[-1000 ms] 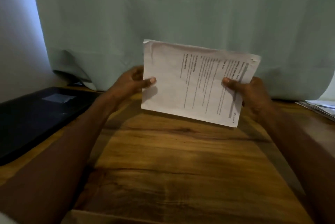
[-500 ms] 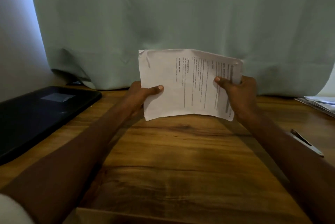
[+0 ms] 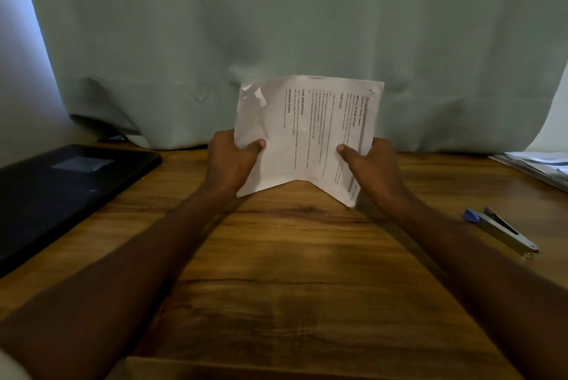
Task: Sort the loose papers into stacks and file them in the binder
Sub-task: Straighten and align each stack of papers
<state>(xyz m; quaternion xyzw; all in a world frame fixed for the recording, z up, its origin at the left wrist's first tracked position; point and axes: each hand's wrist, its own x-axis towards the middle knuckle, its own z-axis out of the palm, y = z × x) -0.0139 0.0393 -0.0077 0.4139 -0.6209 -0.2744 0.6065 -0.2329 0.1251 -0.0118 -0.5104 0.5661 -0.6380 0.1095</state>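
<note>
Head view looks down on a wooden table where both hands hold a printed stack of papers upright above the far middle of the tabletop. Left hand grips the stack's left edge, thumb pressed on the front and fingers curled behind; right hand pinches the right edge the same way. Between the hands the sheets bow, so the bottom edge rises into a peak. A black binder lies closed at the left side of the table, well apart from the stack. More loose sheets rest at the far right edge, with a stapler near them. A pale green curtain hangs behind.
</note>
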